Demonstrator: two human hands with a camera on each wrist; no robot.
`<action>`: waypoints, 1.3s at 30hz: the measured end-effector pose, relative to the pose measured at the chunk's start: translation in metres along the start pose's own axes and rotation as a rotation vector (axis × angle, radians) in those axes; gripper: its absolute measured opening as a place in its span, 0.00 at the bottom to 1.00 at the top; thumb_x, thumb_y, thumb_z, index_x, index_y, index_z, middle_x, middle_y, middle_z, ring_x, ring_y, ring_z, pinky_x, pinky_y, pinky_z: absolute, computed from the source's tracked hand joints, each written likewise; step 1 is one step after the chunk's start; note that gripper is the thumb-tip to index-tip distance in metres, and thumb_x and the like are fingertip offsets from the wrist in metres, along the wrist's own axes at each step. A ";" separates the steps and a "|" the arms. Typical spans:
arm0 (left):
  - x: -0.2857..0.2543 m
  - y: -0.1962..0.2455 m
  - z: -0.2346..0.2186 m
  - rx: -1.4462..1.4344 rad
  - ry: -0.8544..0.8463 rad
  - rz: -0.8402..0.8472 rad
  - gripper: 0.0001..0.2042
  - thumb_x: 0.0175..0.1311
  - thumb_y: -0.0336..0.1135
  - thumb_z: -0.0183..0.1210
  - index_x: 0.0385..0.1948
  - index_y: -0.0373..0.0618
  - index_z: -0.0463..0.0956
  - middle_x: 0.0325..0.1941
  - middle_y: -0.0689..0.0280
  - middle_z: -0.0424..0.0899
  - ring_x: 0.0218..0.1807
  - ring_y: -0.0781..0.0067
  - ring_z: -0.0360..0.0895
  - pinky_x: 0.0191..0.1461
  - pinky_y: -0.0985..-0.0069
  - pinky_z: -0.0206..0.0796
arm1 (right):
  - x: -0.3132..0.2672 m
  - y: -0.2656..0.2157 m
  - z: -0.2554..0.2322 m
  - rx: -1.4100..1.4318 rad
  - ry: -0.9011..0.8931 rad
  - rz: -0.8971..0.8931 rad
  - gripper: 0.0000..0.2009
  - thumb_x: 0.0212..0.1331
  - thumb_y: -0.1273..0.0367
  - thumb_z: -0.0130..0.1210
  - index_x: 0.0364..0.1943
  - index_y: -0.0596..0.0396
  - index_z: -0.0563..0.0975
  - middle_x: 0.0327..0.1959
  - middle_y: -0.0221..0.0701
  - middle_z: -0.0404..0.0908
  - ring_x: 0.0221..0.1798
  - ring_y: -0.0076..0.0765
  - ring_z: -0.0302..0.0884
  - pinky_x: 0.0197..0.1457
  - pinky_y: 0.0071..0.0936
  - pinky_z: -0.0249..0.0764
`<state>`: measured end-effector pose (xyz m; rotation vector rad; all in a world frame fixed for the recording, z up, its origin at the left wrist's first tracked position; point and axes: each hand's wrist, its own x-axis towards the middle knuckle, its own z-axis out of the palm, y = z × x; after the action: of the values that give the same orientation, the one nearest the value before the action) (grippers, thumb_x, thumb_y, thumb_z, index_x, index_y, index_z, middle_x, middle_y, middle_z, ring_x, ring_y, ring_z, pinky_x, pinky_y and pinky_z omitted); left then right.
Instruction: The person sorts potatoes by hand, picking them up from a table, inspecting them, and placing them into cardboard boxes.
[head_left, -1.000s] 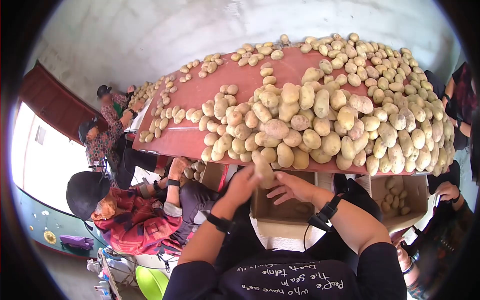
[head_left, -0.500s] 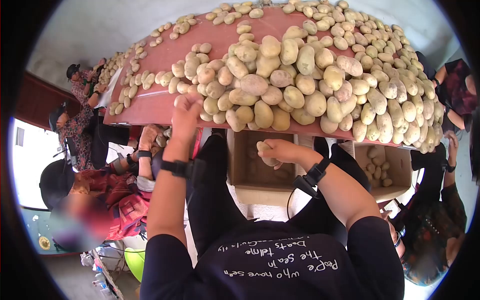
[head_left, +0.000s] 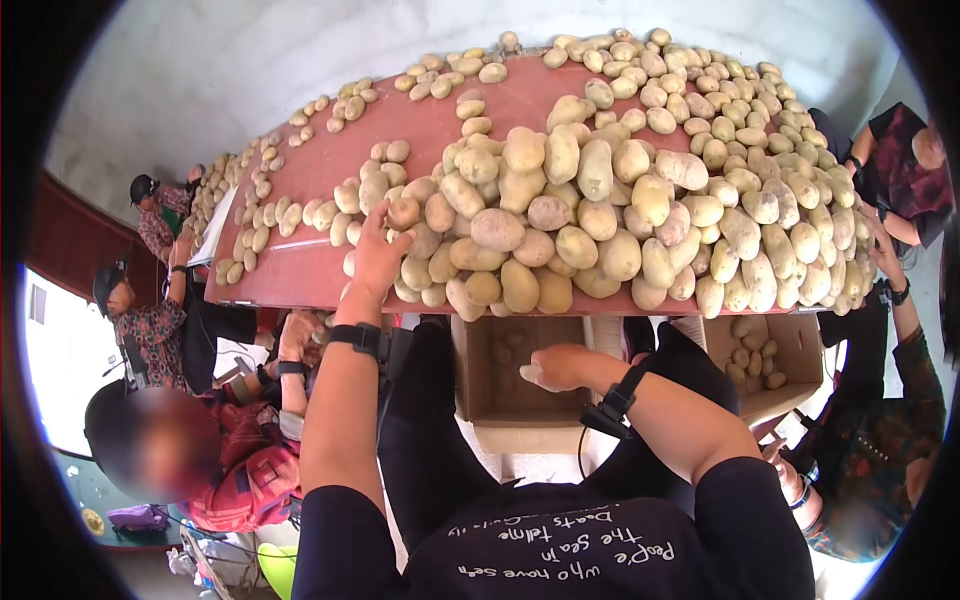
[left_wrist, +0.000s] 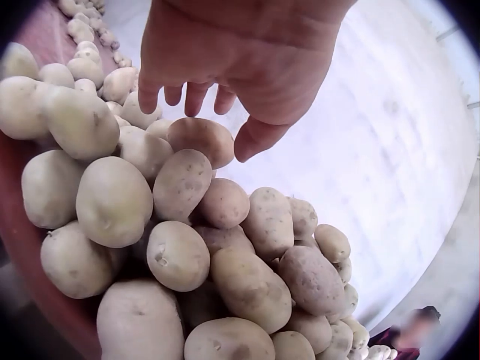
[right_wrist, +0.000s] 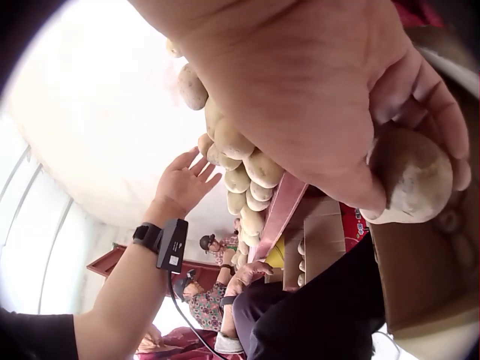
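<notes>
A heap of potatoes [head_left: 497, 230] covers the near side of a red table [head_left: 300, 285]. My left hand [head_left: 378, 260] reaches over the heap's left part. In the left wrist view its fingers hang loosely bent and apart from the thumb, just above a brownish potato [left_wrist: 201, 141]. My right hand [head_left: 562, 367] is over an open cardboard box [head_left: 525, 410] below the table edge. It grips a potato [right_wrist: 412, 176] between thumb and fingers, as the right wrist view shows. Several potatoes [head_left: 507, 345] lie inside that box.
A second cardboard box [head_left: 765, 402] with several potatoes stands to the right. Other people sit on both sides, a person in a red patterned jacket [head_left: 245, 480] close on the left. My legs flank the nearer box, and a pale wall [head_left: 300, 50] rises behind the table.
My two hands were together at a potato by the table edge, then parted. The right hand kept the potato and moved over the box; the left went up-left to the heap and its fingers spread.
</notes>
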<state>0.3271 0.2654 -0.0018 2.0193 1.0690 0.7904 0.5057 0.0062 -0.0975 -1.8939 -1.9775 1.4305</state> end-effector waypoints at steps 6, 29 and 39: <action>0.005 -0.003 0.008 0.063 0.052 -0.011 0.34 0.50 0.33 0.66 0.62 0.38 0.63 0.59 0.51 0.72 0.61 0.58 0.69 0.63 0.68 0.63 | 0.000 0.002 0.005 -0.051 -0.076 -0.008 0.22 0.64 0.54 0.43 0.47 0.58 0.78 0.45 0.47 0.81 0.48 0.55 0.78 0.52 0.46 0.71; -0.085 -0.015 0.007 -0.025 0.308 0.050 0.28 0.71 0.51 0.44 0.61 0.35 0.61 0.56 0.55 0.72 0.57 0.60 0.71 0.56 0.66 0.68 | 0.011 0.008 0.008 0.030 0.102 -0.317 0.15 0.57 0.61 0.55 0.41 0.58 0.78 0.38 0.43 0.81 0.45 0.51 0.78 0.48 0.44 0.71; -0.209 -0.008 0.076 -0.310 -0.318 -0.240 0.26 0.64 0.56 0.55 0.48 0.39 0.69 0.33 0.67 0.74 0.30 0.78 0.73 0.32 0.79 0.69 | 0.004 -0.003 0.009 0.714 -0.033 -0.363 0.20 0.64 0.55 0.47 0.51 0.56 0.73 0.40 0.37 0.80 0.42 0.38 0.78 0.43 0.34 0.75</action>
<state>0.2834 0.0659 -0.0897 1.6502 0.9190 0.4582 0.4971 0.0049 -0.1037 -1.1492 -1.4192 1.7284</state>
